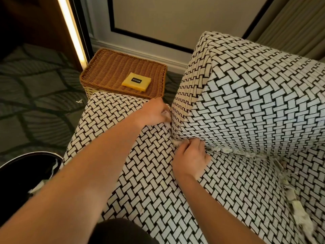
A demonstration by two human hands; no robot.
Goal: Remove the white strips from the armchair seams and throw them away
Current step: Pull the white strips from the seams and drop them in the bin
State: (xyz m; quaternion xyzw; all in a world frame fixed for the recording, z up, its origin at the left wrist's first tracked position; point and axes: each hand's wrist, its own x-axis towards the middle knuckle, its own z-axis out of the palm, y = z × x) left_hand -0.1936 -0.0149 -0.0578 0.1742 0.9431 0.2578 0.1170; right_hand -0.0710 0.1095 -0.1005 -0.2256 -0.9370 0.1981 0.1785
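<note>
Head view, looking down on an armchair (246,103) covered in a black-and-cream basket-weave fabric. The left hand (154,111) is at the far left end of the seat (149,182), where the seat meets the upright cushion; its fingers are curled in against the seam and seem to be clamped on a small white tuft, though that spot is blurred. The right hand (190,155) lies nearer, at the seam below the cushion, with thumb and fingertips pinched together on the end of the white strips (232,152).

Those strips run frayed along the seam to the right of the right hand, then turn and carry on down the right side seam toward the near right corner.

At the near left stands a black bin (10,166) with a few white pieces inside it. One white scrap (79,101) lies on the leaf-patterned carpet (35,120), just left of the seat's far corner.

Beyond the seat sits a wicker basket (109,71) with a flat yellow packet (136,83) resting on its lid. A lit vertical light strip (72,29) stands at the far left, and a curtain (299,23) hangs at the far right.
</note>
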